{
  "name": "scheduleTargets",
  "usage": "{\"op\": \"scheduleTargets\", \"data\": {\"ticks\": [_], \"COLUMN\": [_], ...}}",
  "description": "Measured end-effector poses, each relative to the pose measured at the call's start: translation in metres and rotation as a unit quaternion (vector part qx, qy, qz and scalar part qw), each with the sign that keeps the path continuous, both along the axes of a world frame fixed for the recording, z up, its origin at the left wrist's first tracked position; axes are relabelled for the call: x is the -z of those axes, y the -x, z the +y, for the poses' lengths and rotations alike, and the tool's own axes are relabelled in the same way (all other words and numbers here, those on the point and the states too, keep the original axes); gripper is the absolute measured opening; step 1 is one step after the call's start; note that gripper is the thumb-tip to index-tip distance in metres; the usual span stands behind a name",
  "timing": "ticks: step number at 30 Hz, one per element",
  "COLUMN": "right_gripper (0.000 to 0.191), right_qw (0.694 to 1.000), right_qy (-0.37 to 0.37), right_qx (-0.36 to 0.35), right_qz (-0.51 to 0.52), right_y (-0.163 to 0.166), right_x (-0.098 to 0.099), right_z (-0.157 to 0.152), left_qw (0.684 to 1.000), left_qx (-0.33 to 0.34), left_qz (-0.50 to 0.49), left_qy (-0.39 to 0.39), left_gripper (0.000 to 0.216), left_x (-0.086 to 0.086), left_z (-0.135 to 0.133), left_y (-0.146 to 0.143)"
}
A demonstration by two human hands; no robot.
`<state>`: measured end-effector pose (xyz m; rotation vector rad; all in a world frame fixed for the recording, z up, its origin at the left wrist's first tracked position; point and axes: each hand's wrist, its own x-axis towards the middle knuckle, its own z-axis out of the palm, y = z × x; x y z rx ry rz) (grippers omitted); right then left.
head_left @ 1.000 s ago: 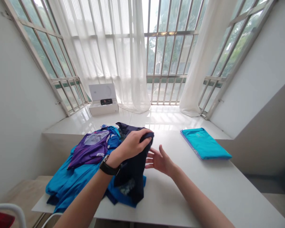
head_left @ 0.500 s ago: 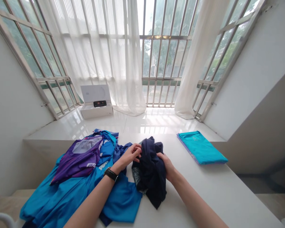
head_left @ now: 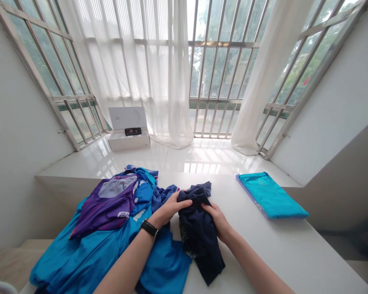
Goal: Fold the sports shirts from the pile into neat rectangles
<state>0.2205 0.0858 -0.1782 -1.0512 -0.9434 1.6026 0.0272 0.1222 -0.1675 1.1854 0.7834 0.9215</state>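
Observation:
A crumpled dark navy garment [head_left: 199, 232] lies on the white table [head_left: 279, 249] in front of me. My left hand [head_left: 168, 209], with a black watch on its wrist, grips the garment's upper left edge. My right hand [head_left: 217, 218] holds its right side, fingers closed on the cloth. Left of the hands is a heap of blue and purple shirts [head_left: 110, 220], partly hanging over the table's left edge.
A folded turquoise shirt [head_left: 271, 196] lies at the table's far right. Beyond the table, a glossy white window ledge [head_left: 202, 157] carries an open white box [head_left: 129, 130] with a dark device in it. Sheer curtains and barred windows stand behind.
My left hand lifted the navy garment off the heap and brought it right onto the table. My right hand, open a second ago, has closed on it. The camera tilted slightly.

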Motion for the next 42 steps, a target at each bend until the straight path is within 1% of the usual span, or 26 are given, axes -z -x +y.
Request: {"op": "scheduleTargets", "data": {"ticks": [3, 5, 7, 14, 18, 20, 23, 24, 26, 27, 29, 30, 31, 33, 35, 36, 39, 42], "right_gripper": [0.03, 0.028, 0.027, 0.031, 0.043, 0.046, 0.04, 0.039, 0.044, 0.049, 0.058, 0.058, 0.053, 0.035, 0.019, 0.015, 0.009, 0.014], "right_qw": [0.997, 0.994, 0.991, 0.989, 0.981, 0.981, 0.987, 0.988, 0.988, 0.986, 0.979, 0.975, 0.975, 0.98, 0.984, 0.985, 0.976, 0.961], "right_qy": [0.045, 0.062, 0.07, 0.089, 0.099, 0.101, 0.106, 0.107, 0.12, 0.131, 0.155, 0.162, 0.159, 0.14, 0.119, 0.114, 0.115, 0.08], "right_qx": [0.044, 0.068, 0.076, 0.028, -0.023, -0.019, 0.024, 0.032, 0.015, -0.009, -0.057, -0.07, -0.067, -0.034, 0.011, 0.031, 0.094, 0.145], "right_qz": [0.042, 0.065, 0.083, 0.116, 0.163, 0.163, 0.122, 0.109, 0.098, 0.103, 0.123, 0.133, 0.14, 0.141, 0.131, 0.129, 0.157, 0.222], "right_y": [-0.002, -0.003, -0.005, -0.004, -0.004, -0.005, -0.01, -0.012, -0.014, -0.015, -0.015, -0.015, -0.014, -0.014, -0.016, -0.018, -0.027, -0.037], "right_x": [-0.001, -0.001, -0.002, -0.009, -0.012, -0.011, -0.007, -0.005, -0.003, -0.002, -0.002, -0.002, -0.001, -0.001, -0.002, -0.002, -0.005, -0.011], "right_z": [0.0, 0.001, 0.002, 0.002, 0.003, 0.004, 0.007, 0.008, 0.009, 0.009, 0.009, 0.01, 0.01, 0.012, 0.015, 0.016, 0.02, 0.024], "left_qw": [1.0, 1.0, 1.0, 1.0, 0.999, 0.998, 0.992, 0.989, 0.986, 0.986, 0.986, 0.986, 0.986, 0.986, 0.987, 0.988, 0.992, 0.992], "left_qx": [0.01, 0.021, 0.027, 0.023, 0.003, -0.005, -0.006, -0.009, -0.012, -0.008, 0.022, 0.043, 0.063, 0.085, 0.078, 0.071, 0.046, -0.014], "left_qz": [-0.005, -0.006, -0.005, -0.016, -0.034, -0.057, -0.111, -0.127, -0.147, -0.149, -0.137, -0.128, -0.118, -0.103, -0.095, -0.091, -0.085, -0.102], "left_qy": [0.009, 0.007, 0.0, -0.006, 0.021, 0.04, 0.063, 0.068, 0.075, 0.079, 0.09, 0.095, 0.098, 0.1, 0.103, 0.103, 0.086, 0.073], "left_gripper": [0.047, 0.043, 0.042, 0.039, 0.04, 0.047, 0.054, 0.052, 0.043, 0.037, 0.029, 0.029, 0.029, 0.029, 0.027, 0.025, 0.026, 0.031], "left_x": [0.0, 0.0, 0.0, 0.0, 0.0, -0.001, -0.003, -0.005, -0.008, -0.01, -0.011, -0.011, -0.009, -0.005, 0.0, 0.001, 0.001, -0.005], "left_z": [0.001, 0.002, 0.002, 0.003, 0.002, 0.002, 0.002, 0.001, 0.0, -0.001, -0.003, -0.003, -0.004, -0.004, -0.003, -0.003, -0.002, -0.001], "left_y": [0.001, 0.001, 0.001, -0.001, 0.0, 0.001, 0.002, 0.003, 0.003, 0.003, 0.003, 0.003, 0.003, 0.005, 0.006, 0.007, 0.007, 0.006]}}
